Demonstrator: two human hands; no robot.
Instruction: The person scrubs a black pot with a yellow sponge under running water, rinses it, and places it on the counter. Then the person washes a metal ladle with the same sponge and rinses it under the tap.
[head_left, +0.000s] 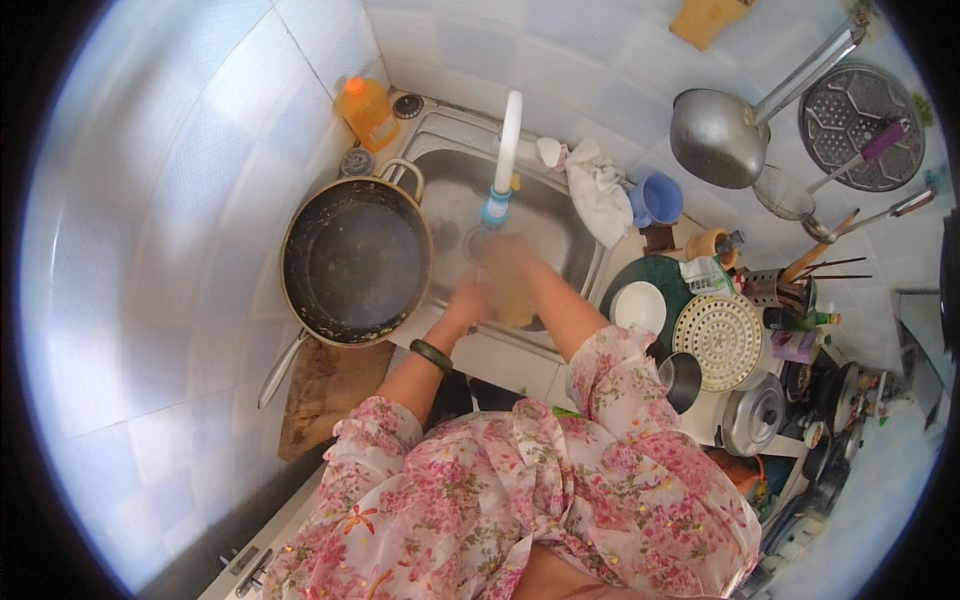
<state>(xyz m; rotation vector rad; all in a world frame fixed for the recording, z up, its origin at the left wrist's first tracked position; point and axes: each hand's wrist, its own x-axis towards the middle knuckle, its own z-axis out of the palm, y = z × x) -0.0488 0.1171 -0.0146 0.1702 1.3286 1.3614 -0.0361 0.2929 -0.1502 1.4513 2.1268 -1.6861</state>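
Both hands are inside the stainless steel sink (450, 176), below the white faucet (510, 142) with its blue nozzle. My left hand (472, 296) is low in the basin, blurred by motion, with a dark bangle on its wrist. My right hand (506, 255) lies close to it, under the nozzle, and is blurred too. A yellowish-brown thing (515, 304), too blurred to name, shows between the hands; which hand holds it, if either, I cannot tell. Left of the hands, a large dark frying pan (356, 262) rests over the sink's left edge.
An orange bottle (369, 116) stands at the back left corner. Beneath the pan's handle leans a wooden board (330, 390). On the right are a white cloth (600, 191), a blue cup (656, 199), a white bowl (639, 306) and a perforated steamer tray (718, 341). A ladle (720, 139) hangs above.
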